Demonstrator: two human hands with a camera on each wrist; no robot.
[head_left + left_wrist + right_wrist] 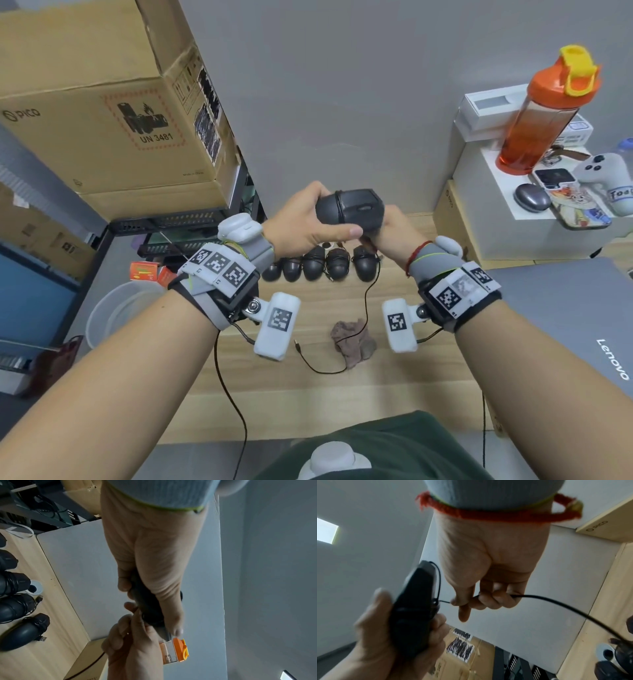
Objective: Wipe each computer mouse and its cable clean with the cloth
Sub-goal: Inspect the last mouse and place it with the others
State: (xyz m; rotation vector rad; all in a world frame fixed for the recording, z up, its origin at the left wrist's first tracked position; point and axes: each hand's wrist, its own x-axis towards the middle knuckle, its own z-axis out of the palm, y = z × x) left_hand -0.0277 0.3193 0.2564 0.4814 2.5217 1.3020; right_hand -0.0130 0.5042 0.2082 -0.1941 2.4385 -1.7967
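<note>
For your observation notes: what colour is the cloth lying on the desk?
The cloth is a dull pinkish brown, seen best in the head view.

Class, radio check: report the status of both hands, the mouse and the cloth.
Left hand grips the mouse. Right hand pinches its cable. Cloth lies on the desk, unheld, cable trailing across it.

The black mouse (349, 209) I hold up above the worktop (308, 383) lies on its side, its thin black cable (556, 601) wound a turn round its body, then running down to the wood and curling to a free plug. The brownish cloth (354, 337) lies crumpled on the worktop, with the cable crossing over it. Behind it, five more black mice (320, 263) sit in a row, touching, some with cables wrapped round their bodies.
</note>
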